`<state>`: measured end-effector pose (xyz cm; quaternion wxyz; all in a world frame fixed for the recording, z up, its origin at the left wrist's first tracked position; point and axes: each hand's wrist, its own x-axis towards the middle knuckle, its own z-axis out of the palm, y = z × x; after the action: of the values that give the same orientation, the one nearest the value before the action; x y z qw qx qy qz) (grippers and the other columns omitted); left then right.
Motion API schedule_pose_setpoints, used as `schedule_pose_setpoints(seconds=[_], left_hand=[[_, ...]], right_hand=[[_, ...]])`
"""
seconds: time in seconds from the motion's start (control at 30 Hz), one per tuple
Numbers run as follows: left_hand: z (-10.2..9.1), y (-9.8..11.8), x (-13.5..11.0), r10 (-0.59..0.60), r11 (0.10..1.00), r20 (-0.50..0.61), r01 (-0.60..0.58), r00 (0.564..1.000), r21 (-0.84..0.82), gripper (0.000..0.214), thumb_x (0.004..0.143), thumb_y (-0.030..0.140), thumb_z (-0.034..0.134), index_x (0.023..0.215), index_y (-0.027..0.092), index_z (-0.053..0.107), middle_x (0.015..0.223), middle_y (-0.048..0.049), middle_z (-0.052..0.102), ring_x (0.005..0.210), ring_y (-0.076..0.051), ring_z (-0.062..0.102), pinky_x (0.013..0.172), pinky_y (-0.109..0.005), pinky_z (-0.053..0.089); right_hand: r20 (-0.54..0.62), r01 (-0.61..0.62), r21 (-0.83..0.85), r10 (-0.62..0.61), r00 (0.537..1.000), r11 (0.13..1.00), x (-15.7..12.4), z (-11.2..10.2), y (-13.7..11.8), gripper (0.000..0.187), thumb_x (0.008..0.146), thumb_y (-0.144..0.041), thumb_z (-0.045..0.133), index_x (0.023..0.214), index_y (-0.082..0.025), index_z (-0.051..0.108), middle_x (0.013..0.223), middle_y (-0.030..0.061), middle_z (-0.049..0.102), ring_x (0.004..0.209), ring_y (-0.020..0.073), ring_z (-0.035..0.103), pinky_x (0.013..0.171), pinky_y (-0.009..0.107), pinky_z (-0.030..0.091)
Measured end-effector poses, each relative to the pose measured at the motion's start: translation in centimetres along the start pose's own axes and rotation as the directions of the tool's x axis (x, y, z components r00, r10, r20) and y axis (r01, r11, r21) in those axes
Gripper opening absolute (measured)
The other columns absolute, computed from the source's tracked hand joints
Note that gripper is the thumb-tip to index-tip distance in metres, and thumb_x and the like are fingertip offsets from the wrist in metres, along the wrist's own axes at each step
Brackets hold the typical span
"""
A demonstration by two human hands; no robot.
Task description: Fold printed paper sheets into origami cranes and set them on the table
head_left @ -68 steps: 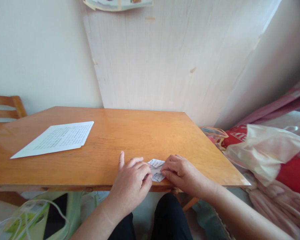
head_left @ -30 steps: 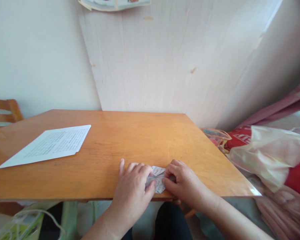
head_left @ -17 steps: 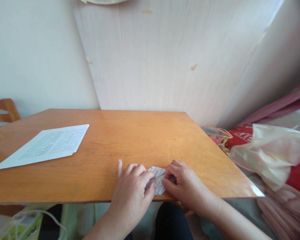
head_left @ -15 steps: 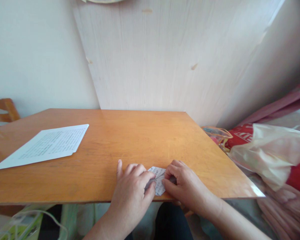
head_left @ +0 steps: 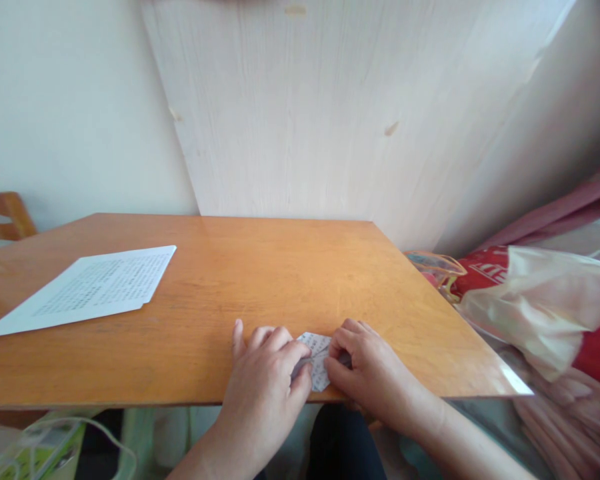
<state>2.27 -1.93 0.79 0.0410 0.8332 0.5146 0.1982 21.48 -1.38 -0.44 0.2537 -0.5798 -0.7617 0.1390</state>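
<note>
A small folded sheet of printed paper (head_left: 320,370) lies at the front edge of the wooden table (head_left: 260,267), between my two hands. My left hand (head_left: 270,373) holds its left side, thumb and forefinger closed on the paper while the little finger sticks up. On the other side, my right hand (head_left: 363,363) pinches the right part of the paper between thumb and curled fingers. Both hands cover the paper's outer ends, so only its middle shows, with a crease running across it.
A stack of printed sheets (head_left: 100,287) lies on the table's left. Beyond the right edge are a pale plastic bag (head_left: 535,300) and red packaging (head_left: 485,267). A wooden chair (head_left: 13,217) stands at far left; a pale panel (head_left: 290,120) rises behind the table.
The view has tilted down very slightly. Both hands keep the same grip on the folded paper, with hardly any movement.
</note>
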Motion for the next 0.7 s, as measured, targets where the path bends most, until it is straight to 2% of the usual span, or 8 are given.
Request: schedule_pose_setpoints(seconds=[0.37,0.7], left_hand=[[0.19,0.2,0.02,0.011,1.0,-0.021,-0.011,1.0,0.026,0.012,0.087,0.02,0.06,0.08,0.027,0.067,0.087,-0.0007,0.063,0.095,-0.026,0.055,0.11,-0.07,0.019],[0.27,0.28,0.11,0.014,1.0,-0.043,-0.014,0.999,0.002,0.011,0.09,0.024,0.059,0.083,0.027,0.067,0.088,-0.001,0.062,0.093,-0.025,0.054,0.11,-0.071,0.02]], right_hand=[[-0.027,0.004,0.002,-0.004,1.0,1.0,0.0,0.41,0.24,0.012,0.078,-0.012,0.059,0.069,-0.02,0.057,0.074,0.0027,0.058,0.072,0.0172,0.051,0.068,0.031,0.038],[-0.016,-0.003,0.034,0.004,1.0,0.999,-0.15,0.19,0.13,0.012,0.08,-0.012,0.061,0.071,-0.02,0.058,0.076,0.0022,0.059,0.074,0.0172,0.052,0.068,0.031,0.038]])
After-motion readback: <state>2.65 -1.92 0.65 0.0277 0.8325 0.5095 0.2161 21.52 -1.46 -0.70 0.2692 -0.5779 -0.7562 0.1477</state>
